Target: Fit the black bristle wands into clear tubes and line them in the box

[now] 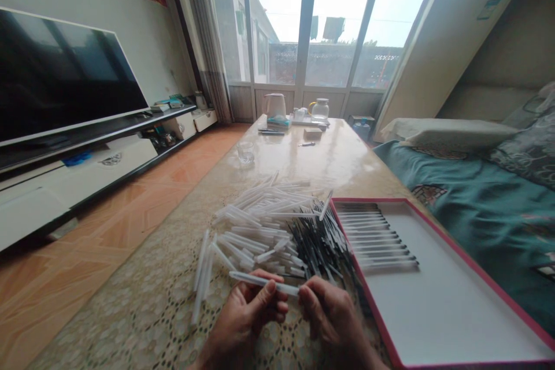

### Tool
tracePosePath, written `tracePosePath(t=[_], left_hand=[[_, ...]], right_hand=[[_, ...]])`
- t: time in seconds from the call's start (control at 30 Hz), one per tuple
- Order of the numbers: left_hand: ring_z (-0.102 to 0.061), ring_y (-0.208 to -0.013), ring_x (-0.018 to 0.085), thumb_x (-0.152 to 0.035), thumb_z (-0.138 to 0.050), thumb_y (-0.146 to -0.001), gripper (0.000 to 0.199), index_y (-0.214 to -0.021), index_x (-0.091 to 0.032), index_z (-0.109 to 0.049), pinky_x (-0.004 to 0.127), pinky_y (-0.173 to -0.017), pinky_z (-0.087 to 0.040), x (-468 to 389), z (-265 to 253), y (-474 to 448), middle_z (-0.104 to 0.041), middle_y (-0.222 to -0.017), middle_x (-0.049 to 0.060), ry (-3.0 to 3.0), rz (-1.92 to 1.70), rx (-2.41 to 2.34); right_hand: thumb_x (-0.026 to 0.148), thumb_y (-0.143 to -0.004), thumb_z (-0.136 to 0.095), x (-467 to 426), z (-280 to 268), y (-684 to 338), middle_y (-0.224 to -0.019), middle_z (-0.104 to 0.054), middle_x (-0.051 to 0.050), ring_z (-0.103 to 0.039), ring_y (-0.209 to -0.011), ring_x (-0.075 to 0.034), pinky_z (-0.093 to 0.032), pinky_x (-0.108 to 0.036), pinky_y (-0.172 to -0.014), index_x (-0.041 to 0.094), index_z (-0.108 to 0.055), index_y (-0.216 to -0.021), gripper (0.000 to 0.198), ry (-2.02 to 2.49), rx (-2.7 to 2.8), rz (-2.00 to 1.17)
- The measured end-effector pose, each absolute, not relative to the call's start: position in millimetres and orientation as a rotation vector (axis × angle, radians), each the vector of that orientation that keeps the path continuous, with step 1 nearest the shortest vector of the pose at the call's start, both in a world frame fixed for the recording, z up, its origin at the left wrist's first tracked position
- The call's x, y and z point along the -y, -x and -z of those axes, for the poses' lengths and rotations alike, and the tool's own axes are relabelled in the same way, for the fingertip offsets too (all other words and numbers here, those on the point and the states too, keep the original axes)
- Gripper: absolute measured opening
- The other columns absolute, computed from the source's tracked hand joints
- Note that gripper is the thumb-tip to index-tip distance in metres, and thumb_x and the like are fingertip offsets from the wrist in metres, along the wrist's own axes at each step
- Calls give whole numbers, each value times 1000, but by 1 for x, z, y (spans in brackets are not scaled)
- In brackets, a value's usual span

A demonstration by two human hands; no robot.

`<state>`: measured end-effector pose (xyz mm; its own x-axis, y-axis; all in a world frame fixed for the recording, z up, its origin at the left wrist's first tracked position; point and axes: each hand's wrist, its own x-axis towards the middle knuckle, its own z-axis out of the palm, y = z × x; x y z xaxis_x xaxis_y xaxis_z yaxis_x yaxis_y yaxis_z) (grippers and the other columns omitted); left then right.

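Note:
Between thumb and fingers, my left hand (255,306) grips a whitish translucent pen barrel (247,278), which lies nearly level above the table. My right hand (325,306) pinches the barrel's right end; whether a thin refill is also in those fingers is hidden. Just beyond my hands is a loose heap of similar pen barrels (255,231). Dark, thin pen refills (318,243) lie in a pile to the right of it. A red-rimmed shallow tray (455,300) on the right holds a row of pens (377,237) with dark ends.
The long table (173,283) has a patterned cover. Farther back stand a glass (245,153), a kettle (275,105), a glass pitcher (319,110) and a small box (313,133). A bed or sofa with a teal cover (451,185) borders the right side.

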<state>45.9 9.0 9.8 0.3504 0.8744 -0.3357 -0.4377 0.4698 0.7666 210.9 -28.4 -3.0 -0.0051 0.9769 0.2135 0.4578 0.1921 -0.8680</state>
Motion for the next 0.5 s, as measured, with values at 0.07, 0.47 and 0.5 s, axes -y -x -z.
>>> tracePosePath(t=[0.07, 0.47, 0.5], left_hand=[[-64, -55, 13, -25, -80, -66, 20, -78, -14, -70, 22, -54, -50, -10, -11, -45, -70, -64, 4, -614, -935, -836], [-62, -52, 11, -27, -80, -67, 20, -77, -13, -69, 21, -51, -47, -12, -8, -44, -69, -61, 3, -611, -918, -819], [-61, -52, 11, -28, -80, -66, 21, -76, -13, -69, 20, -51, -47, -12, -7, -44, -69, -60, 3, -611, -919, -810]], right_hand=[[35, -95, -36, 29, 1, -212, -59, -54, 2, -53, -52, -11, -37, -19, -50, 19, -52, -71, 34, 1398, 1697, -668], [33, -98, -27, 29, 8, -209, -58, -57, 3, -57, -50, -11, -38, -19, -50, 23, -43, -75, 30, 1315, 1754, -717], [34, -99, -26, 29, 9, -209, -57, -57, 3, -58, -50, -11, -38, -18, -50, 23, -43, -74, 32, 1312, 1757, -736]])
